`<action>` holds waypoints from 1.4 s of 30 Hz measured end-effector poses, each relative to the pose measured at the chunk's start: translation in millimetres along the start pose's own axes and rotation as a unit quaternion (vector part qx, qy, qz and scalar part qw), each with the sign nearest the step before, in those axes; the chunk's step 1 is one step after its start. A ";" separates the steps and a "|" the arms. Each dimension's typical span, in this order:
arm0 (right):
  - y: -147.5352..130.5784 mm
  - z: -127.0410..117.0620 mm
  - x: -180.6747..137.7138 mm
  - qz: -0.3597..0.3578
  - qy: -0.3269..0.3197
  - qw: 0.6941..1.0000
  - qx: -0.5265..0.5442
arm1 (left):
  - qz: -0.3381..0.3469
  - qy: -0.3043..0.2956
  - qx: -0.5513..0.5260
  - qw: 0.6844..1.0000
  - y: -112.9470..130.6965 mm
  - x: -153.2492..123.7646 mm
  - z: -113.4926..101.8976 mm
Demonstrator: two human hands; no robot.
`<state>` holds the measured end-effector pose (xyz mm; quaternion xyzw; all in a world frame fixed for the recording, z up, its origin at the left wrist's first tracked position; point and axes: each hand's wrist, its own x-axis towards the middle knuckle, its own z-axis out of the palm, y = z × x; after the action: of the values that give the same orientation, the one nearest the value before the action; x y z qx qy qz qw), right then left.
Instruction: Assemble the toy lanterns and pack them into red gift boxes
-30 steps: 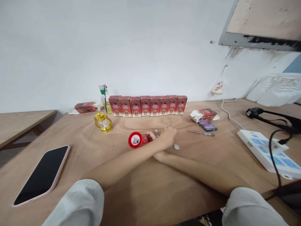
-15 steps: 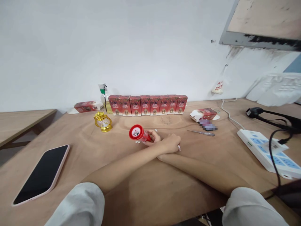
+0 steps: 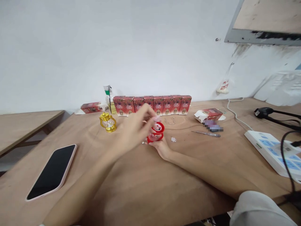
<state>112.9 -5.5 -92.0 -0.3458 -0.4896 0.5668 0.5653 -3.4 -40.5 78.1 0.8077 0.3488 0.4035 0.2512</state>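
A small red lantern (image 3: 159, 137) with a clear middle is in my right hand (image 3: 162, 148), whose fingers wrap around it from below. Its round red end (image 3: 161, 129), with a pale, dark-marked centre, faces up toward me. My left hand (image 3: 138, 125) is above and to the left of it, somewhat blurred. Thumb and fingers come together at the rim of that end; whatever is between them is too small to make out. A little white piece (image 3: 173, 139) lies on the table right of my right hand, and a small silvery disc (image 3: 143, 142) lies to its left.
Red boxes (image 3: 167, 105) stand in a row against the wall. A gold lantern (image 3: 108, 122) and a phone (image 3: 53, 172) are on the left. A screwdriver (image 3: 207, 134), an opened red box (image 3: 210, 114) and a power strip (image 3: 270, 150) are on the right. Thin wires (image 3: 169, 121) lie behind my hands.
My left hand has uncrossed from over my right arm and moved left, to the lantern's end. The white piece now lies on the table. The lantern has shifted right and tilted more upright.
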 end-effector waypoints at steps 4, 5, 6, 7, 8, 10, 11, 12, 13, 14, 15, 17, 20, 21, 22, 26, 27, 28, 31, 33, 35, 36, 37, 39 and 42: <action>-12.9 1.6 -5.3 0.045 0.015 0.996 0.077 | -0.030 0.012 0.003 0.999 -3.0 -1.6 -35.5; -15.5 2.4 -6.3 0.047 0.018 0.995 0.085 | -0.036 0.007 0.021 0.999 -2.8 -1.3 -39.2; -17.3 3.4 -7.0 0.044 0.017 0.995 0.083 | -0.039 -0.002 0.038 0.998 -2.5 -1.1 -41.3; -18.5 4.3 -7.5 0.041 0.014 0.996 0.079 | -0.039 -0.016 0.055 0.998 -2.2 -0.9 -42.3; -19.0 5.1 -7.8 0.039 0.011 0.996 0.074 | -0.037 -0.031 0.069 0.996 -2.3 -0.9 -42.3; -18.6 6.1 -8.0 0.039 0.007 0.997 0.060 | -0.026 -0.062 0.092 0.993 -4.4 -1.0 -40.7; -18.2 6.3 -8.0 0.039 0.004 0.998 0.052 | -0.020 -0.076 0.101 0.992 -6.4 -1.0 -39.5; -17.7 6.4 -8.0 0.039 0.001 0.998 0.045 | -0.016 -0.088 0.108 0.990 -8.8 -1.0 -38.2; -17.3 6.4 -8.0 0.036 -0.002 0.999 0.038 | -0.015 -0.097 0.112 0.989 -11.4 -0.8 -37.0; -17.1 6.3 -8.0 0.032 -0.006 0.999 0.031 | -0.015 -0.104 0.114 0.988 -13.7 -0.5 -35.9; -17.1 6.1 -8.0 0.029 -0.010 0.999 0.024 | -0.017 -0.110 0.110 0.988 -15.5 -0.1 -35.0; -17.4 5.8 -8.0 0.023 -0.014 1.000 0.012 | -0.022 -0.127 0.089 0.988 -17.2 0.9 -33.7; -18.4 5.9 -8.1 0.024 -0.013 1.000 0.009 | -0.026 -0.146 0.061 0.987 -15.8 2.2 -32.5; -18.7 6.1 -8.2 0.025 -0.012 1.000 0.011 | -0.027 -0.144 0.059 0.987 -14.9 2.4 -32.0; -19.1 6.3 -8.3 0.026 -0.011 1.000 0.013 | -0.029 -0.139 0.058 0.988 -14.2 2.7 -31.4; -19.7 6.5 -9.0 0.025 -0.017 0.999 0.015 | -0.043 -0.116 0.054 0.991 -12.8 3.2 -27.1; -19.6 6.3 -9.1 0.025 -0.020 0.999 0.013 | -0.047 -0.112 0.057 0.991 -12.6 3.3 -25.8; -19.5 6.0 -9.2 0.026 -0.022 0.999 0.010 | -0.049 -0.106 0.063 0.991 -12.3 3.5 -24.5; -19.4 4.9 -9.1 0.028 -0.024 0.999 -0.002 | -0.050 -0.088 0.094 0.990 -10.8 3.9 -22.0; -19.9 5.0 -9.0 0.029 -0.020 0.999 -0.008 | -0.046 -0.077 0.108 0.990 -10.0 4.1 -21.5; -21.0 5.8 -9.1 0.028 -0.017 0.999 -0.007 | -0.041 -0.073 0.111 0.990 -10.8 4.1 -21.6; -21.7 6.5 -9.3 0.026 -0.015 1.000 -0.004 | -0.038 -0.075 0.110 0.990 -11.9 4.1 -21.7; -22.4 7.2 -9.5 0.025 -0.015 1.000 0.000 | -0.034 -0.079 0.109 0.990 -13.5 4.0 -21.9; -23.6 8.3 -9.9 0.024 -0.018 1.000 0.005 | -0.021 -0.081 0.106 0.991 -17.4 4.0 -22.0; -24.6 8.8 -10.2 0.026 -0.025 0.999 0.001 | -0.002 -0.058 0.089 0.994 -22.1 4.1 -21.7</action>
<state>113.3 -19.9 -67.9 -0.3438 -0.4933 0.5904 0.5384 -27.5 -20.8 76.8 0.8483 0.3698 0.3226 0.1988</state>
